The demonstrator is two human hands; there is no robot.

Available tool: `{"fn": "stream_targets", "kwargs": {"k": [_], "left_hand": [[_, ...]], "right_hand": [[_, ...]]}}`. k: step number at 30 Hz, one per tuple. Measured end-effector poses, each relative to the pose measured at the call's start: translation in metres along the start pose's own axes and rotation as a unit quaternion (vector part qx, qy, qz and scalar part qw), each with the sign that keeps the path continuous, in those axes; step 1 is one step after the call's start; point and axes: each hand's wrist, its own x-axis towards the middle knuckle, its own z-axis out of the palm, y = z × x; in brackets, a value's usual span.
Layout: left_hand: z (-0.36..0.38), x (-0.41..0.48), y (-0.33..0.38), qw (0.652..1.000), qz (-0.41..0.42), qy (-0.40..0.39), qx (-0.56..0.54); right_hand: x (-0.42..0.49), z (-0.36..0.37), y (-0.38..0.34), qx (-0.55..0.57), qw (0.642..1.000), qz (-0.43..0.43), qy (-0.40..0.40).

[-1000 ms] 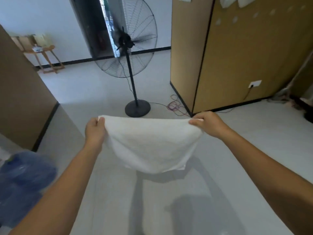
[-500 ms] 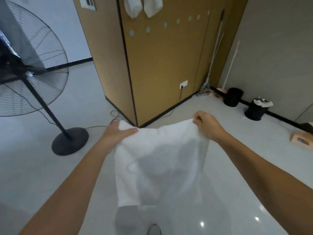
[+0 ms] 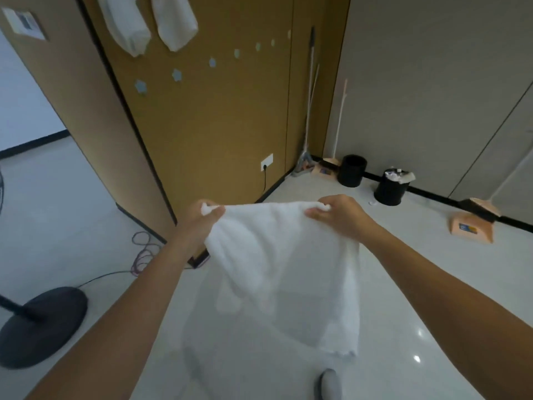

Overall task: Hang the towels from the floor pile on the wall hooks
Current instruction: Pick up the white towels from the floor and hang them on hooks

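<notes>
Both hands grasp a white towel (image 3: 284, 264) by its top corners, left hand (image 3: 202, 219) and right hand (image 3: 339, 216), spread above the floor (image 3: 432, 284) facing the wall (image 3: 207, 116) where two towels (image 3: 150, 24) hang.

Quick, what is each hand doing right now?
Left hand: closed, gripping one top corner of the white towel.
Right hand: closed, pinching the towel's other top corner.

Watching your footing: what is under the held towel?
Below the white towel, gripped by left hand and right hand, glossy floor and a grey shoe tip show; floor behind the cloth is hidden.
</notes>
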Motion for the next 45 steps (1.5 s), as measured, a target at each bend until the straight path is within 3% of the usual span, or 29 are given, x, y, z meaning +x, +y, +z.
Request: {"fn": "stream_targets", "kwargs": {"k": [7, 15, 20, 27, 32, 37, 45], "left_hand": [[0.064, 0.130, 0.046, 0.989, 0.070, -0.056, 0.114], [0.111, 0.261, 0.090, 0.986, 0.030, -0.018, 0.164], [0.115, 0.329, 0.105, 0.966, 0.035, -0.008, 0.258], [0.114, 0.442, 0.104, 0.978, 0.025, 0.073, 0.195], [0.096, 0.526, 0.116, 0.990, 0.035, 0.064, 0.117], [0.073, 0.604, 0.133, 0.993, 0.059, 0.055, 0.091], [0.053, 0.678, 0.162, 0.981, 0.100, 0.133, 0.098]], "right_hand": [[0.141, -0.039, 0.044, -0.007, 0.997, -0.059, 0.050], [0.302, -0.092, 0.062, -0.049, 0.990, -0.131, -0.002], [0.398, -0.102, 0.046, -0.099, 0.978, -0.180, -0.029], [0.534, -0.111, 0.013, -0.079, 0.977, -0.199, -0.026], [0.616, -0.115, -0.019, -0.070, 0.971, -0.228, 0.001], [0.691, -0.115, -0.055, 0.006, 0.965, -0.262, -0.001], [0.800, -0.117, -0.103, 0.110, 0.937, -0.331, 0.003]]}}
